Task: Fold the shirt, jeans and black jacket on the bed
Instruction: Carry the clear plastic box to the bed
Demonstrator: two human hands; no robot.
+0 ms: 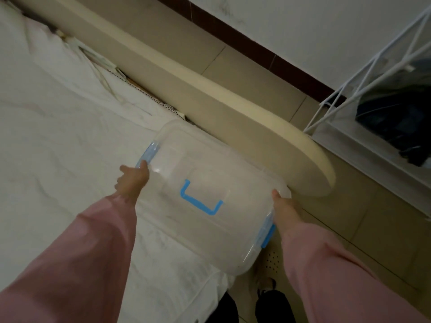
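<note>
Bed, covered by a creased white sheet, fills the left half of the view; its padded cream frame runs diagonally from upper left to a rounded corner at centre right. Clear plastic storage box, lid fitted, is positioned over the bed's near corner and partly overhangs the tiled floor; whether its base touches the sheet cannot be determined. The lid carries a blue handle; a blue latch is fitted at the left end. Left hand grips the box's left end just below that latch; fingers curled together at the rim, detail blurred. Right hand grips the opposite end beside a second latch; thumb pressed on the lid, remaining fingers hidden under the box. Both arms wear pink sleeves. White wire rack stands at right, beyond the frame; dark fabric lies in it; garment type cannot be determined.
</note>
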